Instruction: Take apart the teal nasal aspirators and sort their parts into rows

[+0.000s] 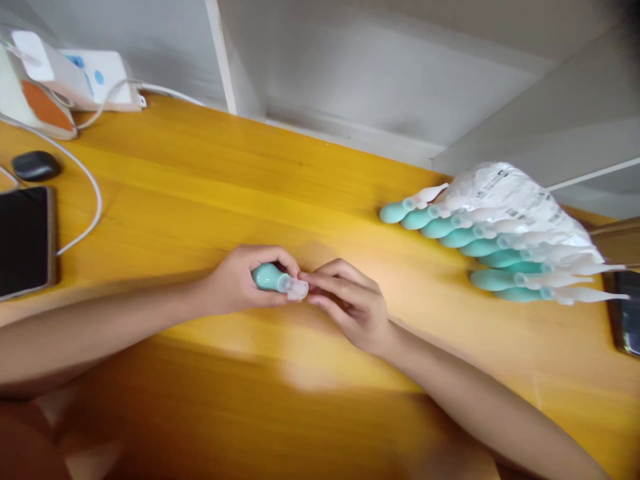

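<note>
Above the wooden surface, a teal bulb held

The left hand wraps it, presumably for steadiness, leaving the clear end piece exposed; the right hand seems to touch that piece, though I cannot tell whether it pinches.

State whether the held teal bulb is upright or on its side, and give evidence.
On its side: the left hand holds the teal bulb with its clear end pointing toward the right hand.
</note>
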The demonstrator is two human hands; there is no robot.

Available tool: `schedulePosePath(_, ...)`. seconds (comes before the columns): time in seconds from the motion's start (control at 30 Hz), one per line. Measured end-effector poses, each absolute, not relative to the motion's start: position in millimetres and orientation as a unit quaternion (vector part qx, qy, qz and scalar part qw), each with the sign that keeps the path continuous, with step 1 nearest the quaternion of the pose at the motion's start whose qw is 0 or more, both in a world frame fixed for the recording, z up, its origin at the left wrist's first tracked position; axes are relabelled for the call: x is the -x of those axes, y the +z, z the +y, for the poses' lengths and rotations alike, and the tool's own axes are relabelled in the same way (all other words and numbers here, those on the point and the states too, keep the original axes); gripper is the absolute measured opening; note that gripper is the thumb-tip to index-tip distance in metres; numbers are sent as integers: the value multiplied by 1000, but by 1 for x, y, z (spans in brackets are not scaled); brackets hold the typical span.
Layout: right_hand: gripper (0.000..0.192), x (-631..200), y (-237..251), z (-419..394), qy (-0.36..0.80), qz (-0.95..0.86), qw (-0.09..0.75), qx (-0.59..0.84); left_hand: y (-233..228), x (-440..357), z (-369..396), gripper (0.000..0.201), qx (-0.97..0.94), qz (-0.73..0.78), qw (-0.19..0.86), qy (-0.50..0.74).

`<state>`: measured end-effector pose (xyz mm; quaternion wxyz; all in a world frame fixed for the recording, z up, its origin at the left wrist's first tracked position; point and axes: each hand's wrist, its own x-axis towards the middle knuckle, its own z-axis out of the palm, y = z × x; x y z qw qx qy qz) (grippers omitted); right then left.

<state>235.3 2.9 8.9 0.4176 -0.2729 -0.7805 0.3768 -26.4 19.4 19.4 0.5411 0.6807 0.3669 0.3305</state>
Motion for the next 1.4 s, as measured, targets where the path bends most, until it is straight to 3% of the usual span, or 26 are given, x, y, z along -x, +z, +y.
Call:
schedulePosePath(0.3,31,-235,10,5,348,-774,450,278,26,23,19,17,-689,392,528,304)
schedulePosePath(0.53,9,-235,10,10,446,-717,439,308,30,21,19,14,-710,414,484,300)
schedulePosePath(0.67,5,-247,9,20,396,-736,409,366,27,22,19,16,-681,451,459,348)
schedulePosePath(0.83,11,-254,7,25,344,-824,308,329,25,22,20,15,-699,462,428,339)
schedulePosePath(1.03,13,-250,4,21,316,-837,310,321,28,21,20,13,-729,448,412,314)
schedulePosePath(1.4,39,-257,2,19,288,-876,277,270,30,19,20,11,-728,454,404,317)
